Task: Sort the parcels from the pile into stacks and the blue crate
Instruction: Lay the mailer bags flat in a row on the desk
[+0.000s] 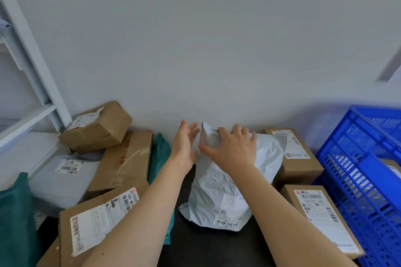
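Head view, from the left: a white shelf frame (32,115) stands past the desk's left edge. The pile fills the left side of the dark desk (206,245). It holds a green mailer (15,219) at the near left, a grey mailer (63,180), a small tilted box (95,130) on top at the back, a long taped box (128,158), a labelled box (91,223) at the near edge and a teal mailer (159,154) on edge beside them.

The left hand (184,143) is spread, fingers straight, just beside the far left corner of the white mailer (221,191); whether it touches is unclear. That mailer lies mid-desk, its far end raised near the back edge. The right hand (232,149) grips this raised end, fingers curled over the top, thumb stretched left.

Two brown boxes, a back box (297,158) and a front box (321,212), sit between the mailer and the blue crate (358,169) at the desk's right edge. Something box-like, possibly a parcel, shows inside the crate.
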Demonstrator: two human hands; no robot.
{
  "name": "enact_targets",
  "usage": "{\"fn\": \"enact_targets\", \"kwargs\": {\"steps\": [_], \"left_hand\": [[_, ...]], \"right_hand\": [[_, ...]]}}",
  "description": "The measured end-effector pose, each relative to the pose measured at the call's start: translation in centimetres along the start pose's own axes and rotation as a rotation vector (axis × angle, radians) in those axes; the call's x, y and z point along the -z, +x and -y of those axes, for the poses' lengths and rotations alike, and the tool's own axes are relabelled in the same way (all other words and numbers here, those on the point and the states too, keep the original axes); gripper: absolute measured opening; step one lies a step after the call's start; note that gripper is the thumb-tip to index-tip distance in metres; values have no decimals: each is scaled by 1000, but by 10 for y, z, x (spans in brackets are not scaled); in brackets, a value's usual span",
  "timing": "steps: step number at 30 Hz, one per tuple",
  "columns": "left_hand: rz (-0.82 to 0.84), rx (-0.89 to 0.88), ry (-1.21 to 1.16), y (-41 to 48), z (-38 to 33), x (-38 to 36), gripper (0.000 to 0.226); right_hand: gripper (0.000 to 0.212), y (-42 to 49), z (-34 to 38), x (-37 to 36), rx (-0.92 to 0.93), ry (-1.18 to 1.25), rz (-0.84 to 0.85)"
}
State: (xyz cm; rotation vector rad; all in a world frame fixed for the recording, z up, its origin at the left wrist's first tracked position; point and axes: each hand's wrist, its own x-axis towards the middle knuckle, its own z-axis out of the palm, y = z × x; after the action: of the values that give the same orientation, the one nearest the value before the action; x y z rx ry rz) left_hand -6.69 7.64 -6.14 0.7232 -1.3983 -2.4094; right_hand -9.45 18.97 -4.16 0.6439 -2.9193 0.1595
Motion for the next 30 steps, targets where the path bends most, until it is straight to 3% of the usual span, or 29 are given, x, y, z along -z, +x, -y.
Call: {"fn": "enact_targets", "kwargs": {"steps": [3, 6, 11, 18, 23, 27, 30], "left_hand": [[-53, -51, 91, -3, -3, 5, 50], [-37, -84, 140, -2, -4, 6, 50], [-45, -126, 227, -1, -4, 6, 48], [-77, -272, 412, -1, -3, -2, 43], [-414, -437, 534, 9, 1, 5, 54], [-506, -296, 228, 14, 4, 14, 77], [-491, -118, -11, 13, -3, 17, 52]], "right_hand": [[59, 4, 3, 0, -5, -68, -26], [45, 5, 1, -2, -13, 19, -90], [41, 6, -14, -1, -103, 301, -296], [41, 11, -45, 25, -356, 555, -390], [48, 8, -57, 51, -542, 851, -532], [47, 11, -68, 52, -638, 1116, -594], [47, 9, -71, 54, -670, 1309, -598]]}}
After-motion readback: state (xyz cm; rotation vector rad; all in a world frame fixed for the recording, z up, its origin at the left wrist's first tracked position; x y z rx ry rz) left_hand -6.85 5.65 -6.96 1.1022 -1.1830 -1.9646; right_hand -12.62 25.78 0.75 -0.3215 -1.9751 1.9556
